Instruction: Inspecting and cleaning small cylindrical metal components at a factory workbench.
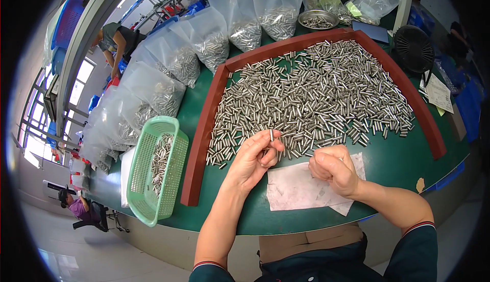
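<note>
Between the thumb and forefinger of my left hand (253, 157) is one small metal pin (271, 135), held upright above the near edge of a wide heap of loose metal pins (311, 93). My right hand (335, 169) is closed in a fist over a stained white cloth (291, 187); whatever its fingers hold is hidden. The cloth lies on the green tabletop (393, 162) in front of me. A dark red wooden frame (206, 129) borders the heap at the left, back and right.
Left of the frame, a light green basket (133, 180) contains more pins. Several clear bags of pins (212, 39) line the back and left. A metal bowl (317, 19) and a black fan (413, 48) stand behind. Two other people (120, 42) are farther off at the left.
</note>
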Action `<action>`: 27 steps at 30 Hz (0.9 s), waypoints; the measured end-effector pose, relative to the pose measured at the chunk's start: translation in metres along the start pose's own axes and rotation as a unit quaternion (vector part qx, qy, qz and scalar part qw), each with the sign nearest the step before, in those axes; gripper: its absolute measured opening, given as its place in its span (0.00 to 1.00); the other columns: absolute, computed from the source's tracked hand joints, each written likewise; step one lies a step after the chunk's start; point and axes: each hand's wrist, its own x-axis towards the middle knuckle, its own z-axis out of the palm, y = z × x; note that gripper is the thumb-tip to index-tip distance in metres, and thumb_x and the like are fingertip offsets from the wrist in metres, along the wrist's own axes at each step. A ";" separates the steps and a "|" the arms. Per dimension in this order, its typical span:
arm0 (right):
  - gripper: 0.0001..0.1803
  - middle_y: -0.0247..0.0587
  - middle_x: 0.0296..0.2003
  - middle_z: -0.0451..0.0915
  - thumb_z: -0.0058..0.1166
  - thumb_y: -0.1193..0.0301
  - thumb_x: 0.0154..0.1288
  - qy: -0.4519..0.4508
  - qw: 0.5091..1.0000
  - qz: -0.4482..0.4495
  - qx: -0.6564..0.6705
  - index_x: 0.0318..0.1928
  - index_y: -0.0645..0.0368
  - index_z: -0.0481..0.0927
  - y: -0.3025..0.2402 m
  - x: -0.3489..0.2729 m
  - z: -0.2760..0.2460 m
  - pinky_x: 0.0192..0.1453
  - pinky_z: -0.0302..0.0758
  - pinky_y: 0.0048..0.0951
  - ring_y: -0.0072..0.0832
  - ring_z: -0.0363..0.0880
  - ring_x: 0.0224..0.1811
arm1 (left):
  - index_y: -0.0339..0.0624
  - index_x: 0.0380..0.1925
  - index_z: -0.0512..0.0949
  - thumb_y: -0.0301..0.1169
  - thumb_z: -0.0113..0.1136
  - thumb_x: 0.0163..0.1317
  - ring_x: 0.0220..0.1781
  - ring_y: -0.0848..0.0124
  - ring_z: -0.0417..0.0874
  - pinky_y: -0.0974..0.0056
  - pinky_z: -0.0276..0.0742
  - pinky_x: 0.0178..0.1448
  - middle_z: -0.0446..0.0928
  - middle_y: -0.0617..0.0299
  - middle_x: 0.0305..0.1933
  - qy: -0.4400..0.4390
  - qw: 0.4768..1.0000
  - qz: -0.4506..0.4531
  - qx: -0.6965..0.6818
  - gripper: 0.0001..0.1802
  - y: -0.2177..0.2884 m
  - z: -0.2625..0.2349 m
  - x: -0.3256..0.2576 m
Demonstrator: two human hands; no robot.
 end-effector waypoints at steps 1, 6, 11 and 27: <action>0.19 0.24 0.11 0.54 0.38 0.71 0.60 0.000 1.000 -0.001 0.001 0.13 0.57 0.54 0.000 0.000 0.000 0.18 0.46 0.20 0.13 0.47 0.15 | 0.35 0.38 0.71 0.32 0.46 0.61 0.15 0.82 0.58 0.77 0.53 0.21 0.75 0.58 0.27 0.002 1.000 -0.003 -0.006 0.11 0.000 0.000 0.000; 0.19 0.24 0.11 0.54 0.37 0.71 0.60 0.001 1.000 -0.002 -0.006 0.13 0.57 0.54 -0.002 0.000 0.000 0.18 0.46 0.20 0.13 0.47 0.15 | 0.35 0.37 0.71 0.35 0.45 0.62 0.17 0.81 0.59 0.76 0.54 0.22 0.76 0.55 0.28 0.006 1.000 0.008 -0.005 0.13 0.000 0.001 0.000; 0.19 0.24 0.11 0.54 0.37 0.71 0.60 0.001 1.000 0.002 -0.005 0.13 0.57 0.54 -0.001 0.000 0.000 0.18 0.47 0.20 0.13 0.48 0.15 | 0.38 0.25 0.70 0.39 0.44 0.63 0.18 0.81 0.59 0.78 0.56 0.23 0.71 0.62 0.24 0.089 0.991 0.080 0.055 0.16 0.004 0.011 0.003; 0.18 0.24 0.11 0.55 0.38 0.69 0.59 0.000 1.000 0.004 -0.031 0.13 0.58 0.55 -0.002 0.000 -0.001 0.18 0.48 0.20 0.12 0.49 0.16 | 0.37 0.26 0.72 0.24 0.58 0.51 0.17 0.81 0.63 0.74 0.60 0.22 0.65 0.70 0.15 0.170 0.796 0.305 0.494 0.04 -0.007 0.021 0.037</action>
